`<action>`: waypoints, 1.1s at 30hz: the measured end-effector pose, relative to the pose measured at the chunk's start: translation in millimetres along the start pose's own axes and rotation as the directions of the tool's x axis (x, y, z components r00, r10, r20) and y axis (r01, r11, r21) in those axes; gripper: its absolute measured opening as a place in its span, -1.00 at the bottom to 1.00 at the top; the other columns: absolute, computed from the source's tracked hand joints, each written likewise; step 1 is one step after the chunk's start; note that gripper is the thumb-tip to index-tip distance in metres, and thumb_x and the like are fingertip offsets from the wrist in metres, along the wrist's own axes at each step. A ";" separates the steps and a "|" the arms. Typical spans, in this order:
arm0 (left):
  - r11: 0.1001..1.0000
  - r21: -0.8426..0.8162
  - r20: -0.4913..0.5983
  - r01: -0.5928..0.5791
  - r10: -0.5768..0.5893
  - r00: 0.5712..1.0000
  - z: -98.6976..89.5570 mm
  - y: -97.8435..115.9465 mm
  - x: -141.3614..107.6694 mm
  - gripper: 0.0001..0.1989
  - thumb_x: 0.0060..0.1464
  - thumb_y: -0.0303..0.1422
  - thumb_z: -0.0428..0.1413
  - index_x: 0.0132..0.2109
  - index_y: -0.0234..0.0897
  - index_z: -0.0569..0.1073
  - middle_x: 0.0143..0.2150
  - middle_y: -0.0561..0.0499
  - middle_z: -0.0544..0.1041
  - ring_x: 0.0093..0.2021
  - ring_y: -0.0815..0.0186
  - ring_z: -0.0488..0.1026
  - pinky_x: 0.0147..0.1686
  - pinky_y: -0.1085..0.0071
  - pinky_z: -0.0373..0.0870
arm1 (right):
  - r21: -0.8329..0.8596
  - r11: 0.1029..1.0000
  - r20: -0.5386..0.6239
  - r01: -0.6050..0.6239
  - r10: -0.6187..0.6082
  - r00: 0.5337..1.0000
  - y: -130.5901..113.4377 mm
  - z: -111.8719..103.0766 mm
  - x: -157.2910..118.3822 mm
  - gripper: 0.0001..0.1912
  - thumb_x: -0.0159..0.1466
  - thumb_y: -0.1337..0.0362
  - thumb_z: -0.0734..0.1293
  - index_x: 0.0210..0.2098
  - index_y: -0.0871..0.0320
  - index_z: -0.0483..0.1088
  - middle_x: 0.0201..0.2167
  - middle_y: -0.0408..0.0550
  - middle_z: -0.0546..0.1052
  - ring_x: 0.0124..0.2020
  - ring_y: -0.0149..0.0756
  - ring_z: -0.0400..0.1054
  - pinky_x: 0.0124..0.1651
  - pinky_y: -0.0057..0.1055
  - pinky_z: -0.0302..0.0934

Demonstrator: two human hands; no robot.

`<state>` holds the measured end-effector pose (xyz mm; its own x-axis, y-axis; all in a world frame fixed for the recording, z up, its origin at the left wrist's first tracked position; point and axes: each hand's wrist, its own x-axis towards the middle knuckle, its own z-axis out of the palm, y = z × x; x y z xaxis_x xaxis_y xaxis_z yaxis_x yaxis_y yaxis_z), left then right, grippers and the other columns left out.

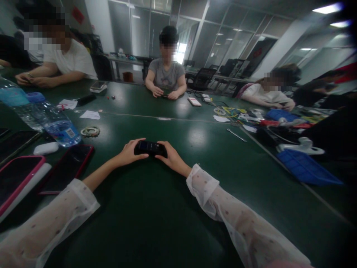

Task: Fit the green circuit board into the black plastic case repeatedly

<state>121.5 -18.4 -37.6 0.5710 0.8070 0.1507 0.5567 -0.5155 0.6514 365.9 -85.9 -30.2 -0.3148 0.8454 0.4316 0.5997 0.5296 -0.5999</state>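
Observation:
A small black handheld device [151, 147] with a lit screen lies sideways between my two hands, just above or on the dark green table [145, 216]. My left hand [131, 152] grips its left end, thumb along the near edge and fingers behind. Around the right end closes my right hand [170, 156], its thumb at the near edge. I cannot make out what the screen reads. Sheer white dotted sleeves cover both forearms.
To the left are water bottles [60, 124], a red-edged phone [68, 169], a pink-edged phone [21, 178] and a bracelet [90, 131]. At right lie a wrench [236, 135], a blue tray [306, 167] and cables [231, 112]. Several people sit around the table.

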 end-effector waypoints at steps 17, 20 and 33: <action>0.999 0.036 -0.070 -0.029 0.032 0.997 7.3 -9.5 4.9 -0.26 -0.07 -0.09 0.21 0.22 -0.24 0.20 0.17 -0.20 0.33 0.16 -0.01 0.26 0.10 0.02 0.19 | 0.079 0.997 -0.172 -0.016 0.029 0.985 -1.7 1.7 0.3 -0.48 0.21 0.19 0.35 0.11 0.10 0.15 0.00 0.06 0.37 0.02 -0.15 0.32 0.09 -0.12 0.25; 0.997 0.046 -0.048 -0.060 0.062 0.997 6.0 -9.0 4.2 -0.29 -0.01 -0.11 0.18 0.25 -0.17 0.16 0.21 -0.15 0.31 0.18 0.00 0.23 0.12 0.00 0.15 | 0.069 0.997 -0.350 -0.033 0.055 0.935 -3.7 -0.3 -1.3 -0.47 0.24 0.15 0.31 0.15 0.09 0.11 0.06 0.09 0.32 0.07 -0.14 0.28 0.13 -0.12 0.22; 0.998 0.049 -0.046 -0.043 0.045 0.998 4.9 -5.8 3.7 -0.32 0.03 -0.11 0.14 0.26 -0.14 0.15 0.21 -0.12 0.32 0.19 0.01 0.23 0.12 -0.02 0.15 | 0.013 0.955 -0.523 -0.297 0.260 0.812 29.3 3.5 -0.1 -0.51 0.21 0.32 0.29 0.10 0.22 0.12 0.01 0.16 0.32 0.06 -0.10 0.26 0.15 -0.06 0.17</action>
<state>123.3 -13.8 -44.4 0.5673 0.7952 0.2142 0.5605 -0.5634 0.6070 380.9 -70.2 -50.1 0.2853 0.7870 0.5470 0.6567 0.2552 -0.7097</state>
